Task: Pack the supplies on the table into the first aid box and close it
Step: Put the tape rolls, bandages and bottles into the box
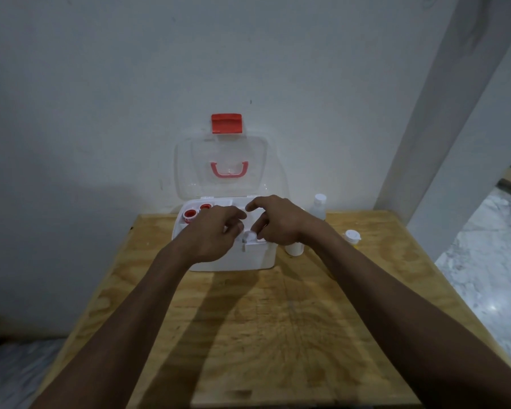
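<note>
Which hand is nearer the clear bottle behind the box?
Right. The right hand is over the box's right side, just left of the clear bottle; the left hand is farther left.

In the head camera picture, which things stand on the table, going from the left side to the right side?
First aid box, open → white bottle beside the box → clear bottle farther back → small bottle with a white cap.

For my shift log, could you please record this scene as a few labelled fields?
box: white plastic first aid box, clear lid open against the wall
inside box: two red-capped containers, back left
hands: left hand and right hand over the box, around a small white item; grip unclear
still outside: clear bottle, white cup, white-lidded jar, right of the box
surface: plywood table
</note>
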Available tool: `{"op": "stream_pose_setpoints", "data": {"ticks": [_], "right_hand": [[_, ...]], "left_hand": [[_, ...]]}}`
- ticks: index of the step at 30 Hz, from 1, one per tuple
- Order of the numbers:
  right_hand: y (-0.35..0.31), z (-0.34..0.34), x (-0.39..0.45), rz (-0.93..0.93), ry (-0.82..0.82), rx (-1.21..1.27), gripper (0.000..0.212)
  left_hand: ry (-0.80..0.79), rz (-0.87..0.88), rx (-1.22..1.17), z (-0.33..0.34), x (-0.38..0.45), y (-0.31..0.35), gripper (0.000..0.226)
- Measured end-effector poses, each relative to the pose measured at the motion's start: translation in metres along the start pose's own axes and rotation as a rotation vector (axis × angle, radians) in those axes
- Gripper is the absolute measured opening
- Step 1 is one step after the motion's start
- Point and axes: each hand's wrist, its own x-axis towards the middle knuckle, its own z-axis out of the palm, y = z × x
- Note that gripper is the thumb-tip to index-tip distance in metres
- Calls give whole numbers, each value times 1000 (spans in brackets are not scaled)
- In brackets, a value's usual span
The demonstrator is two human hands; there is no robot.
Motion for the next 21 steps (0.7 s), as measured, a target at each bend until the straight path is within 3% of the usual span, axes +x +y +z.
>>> {"op": "stream_pose_setpoints", "data": {"ticks": [12,21], "right_hand": [[6,0,0,-4,81,21,57],[19,-29,-57,-43,490,121,34]], "left_hand": [[23,-24,-25,1,-6,7,34],[289,61,-81,15,-19,44,40]]}}
